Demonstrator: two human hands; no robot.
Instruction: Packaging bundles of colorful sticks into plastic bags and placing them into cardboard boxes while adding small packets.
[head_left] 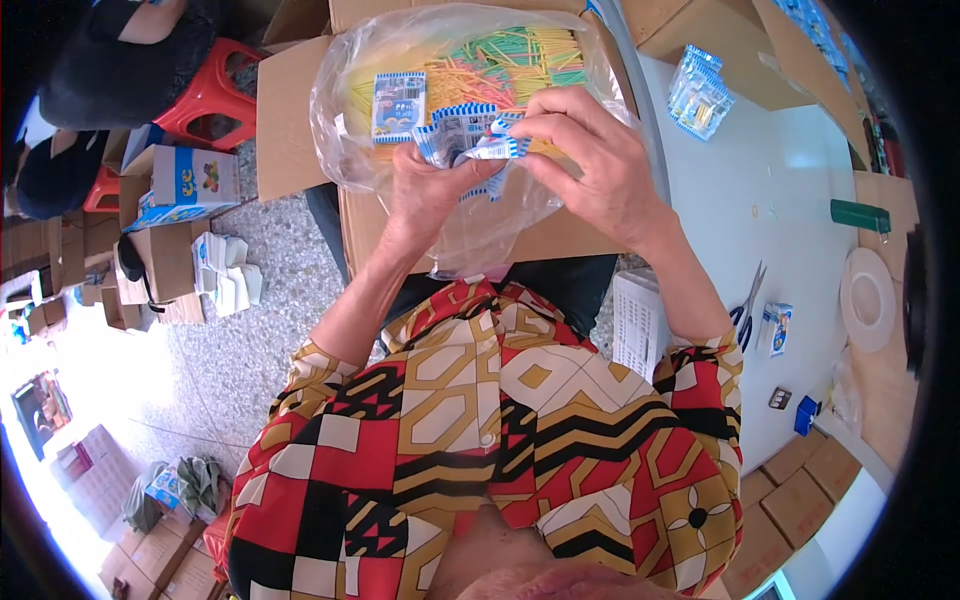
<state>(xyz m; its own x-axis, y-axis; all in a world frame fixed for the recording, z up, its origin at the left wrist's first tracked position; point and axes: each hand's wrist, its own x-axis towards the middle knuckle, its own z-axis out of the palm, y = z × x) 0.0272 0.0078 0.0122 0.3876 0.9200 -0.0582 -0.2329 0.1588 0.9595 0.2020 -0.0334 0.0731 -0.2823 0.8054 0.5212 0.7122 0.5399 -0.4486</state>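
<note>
Blue-and-white, a packet (462, 128) is held over the carton (290, 120), its lower side pinched by the left hand (428, 195), its right end between curled fingertips of the right hand (610, 170).

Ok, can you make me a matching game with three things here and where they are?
1. Crumpled blue-and-white plastic packet
2. Thin multicoloured sticks
3. Dark-handled metal scissors

A. Heaped inside the open brown cardboard box
B. On the flat white table, tips pointing forward
C. Held by the left hand and right hand

Pairs: 1-C, 2-A, 3-B
</note>
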